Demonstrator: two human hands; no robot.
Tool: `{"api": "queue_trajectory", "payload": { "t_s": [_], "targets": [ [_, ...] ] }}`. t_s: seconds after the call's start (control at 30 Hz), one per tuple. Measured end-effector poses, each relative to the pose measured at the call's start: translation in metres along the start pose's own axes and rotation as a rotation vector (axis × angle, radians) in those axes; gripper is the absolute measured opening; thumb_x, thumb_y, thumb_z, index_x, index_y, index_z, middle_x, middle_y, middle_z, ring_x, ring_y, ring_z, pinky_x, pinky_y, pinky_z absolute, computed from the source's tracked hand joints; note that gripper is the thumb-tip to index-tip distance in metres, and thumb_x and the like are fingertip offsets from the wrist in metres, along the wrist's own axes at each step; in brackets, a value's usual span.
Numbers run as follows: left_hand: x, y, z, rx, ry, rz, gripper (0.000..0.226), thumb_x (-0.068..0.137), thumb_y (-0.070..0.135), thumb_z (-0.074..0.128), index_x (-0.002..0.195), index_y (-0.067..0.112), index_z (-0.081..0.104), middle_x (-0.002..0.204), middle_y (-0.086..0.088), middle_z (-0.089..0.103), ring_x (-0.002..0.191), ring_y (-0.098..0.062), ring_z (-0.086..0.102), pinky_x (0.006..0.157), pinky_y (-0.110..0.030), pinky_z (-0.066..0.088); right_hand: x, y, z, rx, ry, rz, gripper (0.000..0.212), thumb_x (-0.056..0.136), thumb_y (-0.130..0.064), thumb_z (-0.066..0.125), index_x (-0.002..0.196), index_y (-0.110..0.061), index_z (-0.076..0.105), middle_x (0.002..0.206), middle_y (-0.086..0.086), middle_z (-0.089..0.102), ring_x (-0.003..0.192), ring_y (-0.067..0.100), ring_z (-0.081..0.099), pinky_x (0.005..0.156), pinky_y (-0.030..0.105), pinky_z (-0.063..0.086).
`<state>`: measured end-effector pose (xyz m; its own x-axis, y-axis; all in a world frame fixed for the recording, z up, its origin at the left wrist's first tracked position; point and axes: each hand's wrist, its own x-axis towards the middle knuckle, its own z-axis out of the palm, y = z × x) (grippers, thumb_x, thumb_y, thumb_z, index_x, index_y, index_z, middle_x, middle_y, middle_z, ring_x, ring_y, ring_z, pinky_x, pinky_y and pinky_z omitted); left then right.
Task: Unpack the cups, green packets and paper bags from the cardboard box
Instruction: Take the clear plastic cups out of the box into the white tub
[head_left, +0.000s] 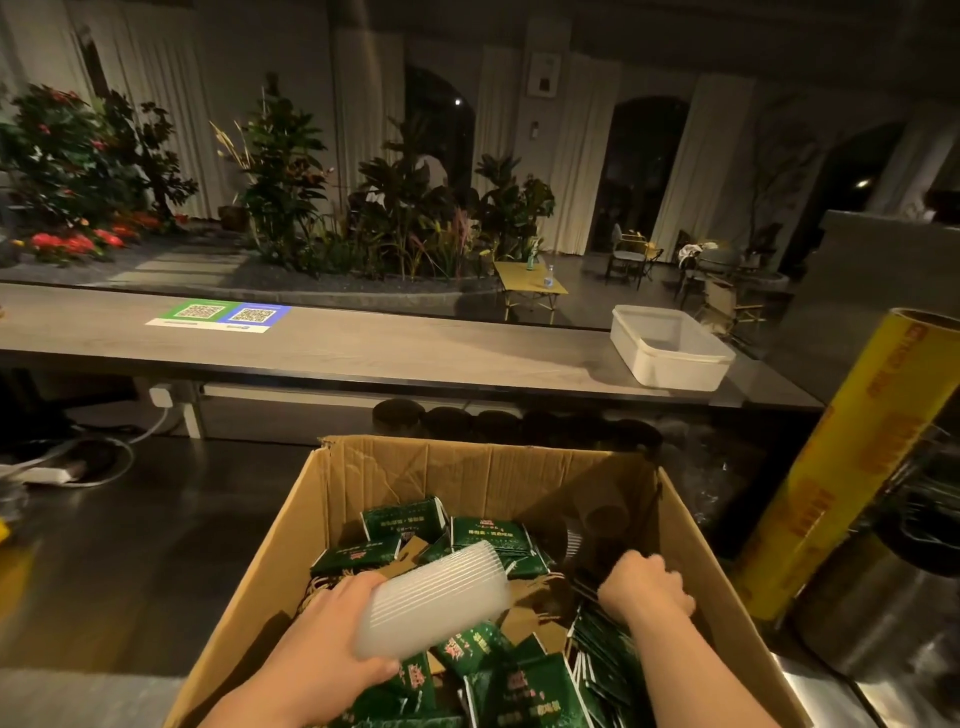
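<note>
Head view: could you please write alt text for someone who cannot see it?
A left hand grips a stack of clear cups in an open cardboard box of green packets and brown paper bags. The right hand reaches in, fingers curled.

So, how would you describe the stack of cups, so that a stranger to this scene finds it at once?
Look into the open cardboard box nearest the camera. There the left hand grips a stack of cups lying on its side over the green packets. It alone is pale, translucent and ribbed among dark green and brown.
</note>
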<state>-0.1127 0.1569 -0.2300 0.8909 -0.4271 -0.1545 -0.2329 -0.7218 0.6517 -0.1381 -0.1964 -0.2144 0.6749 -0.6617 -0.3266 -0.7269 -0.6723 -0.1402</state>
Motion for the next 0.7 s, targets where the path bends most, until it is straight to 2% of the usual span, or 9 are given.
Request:
{"api": "queue_trajectory", "payload": {
  "t_s": [0.13, 0.23, 0.37, 0.47, 0.6, 0.7],
  "targets": [
    [0.001, 0.001, 0.0, -0.001, 0.013, 0.001, 0.074, 0.076, 0.049, 0.083, 0.129, 0.051, 0.032, 0.126, 0.03, 0.042, 0.115, 0.001, 0.046, 0.108, -0.031, 0.042, 0.013, 0.002, 0.013, -0.084, -0.161, -0.047, 0.051, 0.101, -0.015, 0.054, 0.15, -0.012, 0.042, 0.157, 0.014, 0.037, 0.15, 0.038, 0.027, 0.123, 0.054, 0.025],
    [-0.001, 0.001, 0.0, 0.001, 0.008, 0.007, 0.072, 0.078, 0.047, 0.082, 0.127, 0.052, 0.031, 0.124, 0.032, 0.04, 0.114, 0.002, 0.045, 0.108, -0.031, 0.041, 0.017, 0.001, 0.015, -0.114, -0.091, -0.097, 0.041, 0.103, -0.017, 0.053, 0.143, -0.014, 0.05, 0.148, 0.01, 0.05, 0.144, 0.029, 0.039, 0.125, 0.048, 0.021],
    [-0.001, -0.001, 0.0, -0.009, 0.012, 0.001, 0.076, 0.077, 0.048, 0.083, 0.132, 0.052, 0.03, 0.125, 0.032, 0.04, 0.114, 0.002, 0.046, 0.109, -0.031, 0.041, 0.021, 0.008, 0.019, -0.04, 0.023, -0.021, 0.039, 0.101, -0.018, 0.054, 0.14, -0.015, 0.047, 0.147, 0.012, 0.05, 0.143, 0.03, 0.039, 0.121, 0.044, 0.03],
    [0.0, -0.001, 0.0, -0.008, 0.011, 0.005, 0.076, 0.077, 0.048, 0.082, 0.133, 0.051, 0.031, 0.125, 0.032, 0.04, 0.114, 0.002, 0.046, 0.107, -0.03, 0.041, 0.024, 0.01, 0.019, 0.156, 0.021, 0.025, 0.044, 0.092, -0.029, 0.073, 0.128, -0.014, 0.052, 0.133, 0.011, 0.059, 0.135, 0.029, 0.047, 0.116, 0.044, 0.036],
    [0.001, -0.001, 0.0, -0.016, 0.01, 0.003, 0.075, 0.077, 0.047, 0.082, 0.132, 0.051, 0.032, 0.124, 0.031, 0.04, 0.114, 0.001, 0.046, 0.107, -0.03, 0.042, 0.02, 0.006, 0.016, 0.43, -0.06, 0.08, 0.044, 0.081, -0.028, 0.087, 0.104, -0.01, 0.053, 0.097, 0.007, 0.061, 0.1, 0.026, 0.062, 0.095, 0.04, 0.055],
    [0.001, -0.001, 0.001, -0.021, 0.006, 0.002, 0.073, 0.078, 0.045, 0.082, 0.132, 0.05, 0.032, 0.124, 0.031, 0.04, 0.114, 0.0, 0.045, 0.108, -0.032, 0.041, 0.018, 0.002, 0.023, 0.5, -0.056, 0.061, 0.048, 0.082, -0.027, 0.086, 0.103, -0.006, 0.048, 0.099, 0.004, 0.057, 0.109, 0.029, 0.062, 0.095, 0.037, 0.054]
  ]
}}
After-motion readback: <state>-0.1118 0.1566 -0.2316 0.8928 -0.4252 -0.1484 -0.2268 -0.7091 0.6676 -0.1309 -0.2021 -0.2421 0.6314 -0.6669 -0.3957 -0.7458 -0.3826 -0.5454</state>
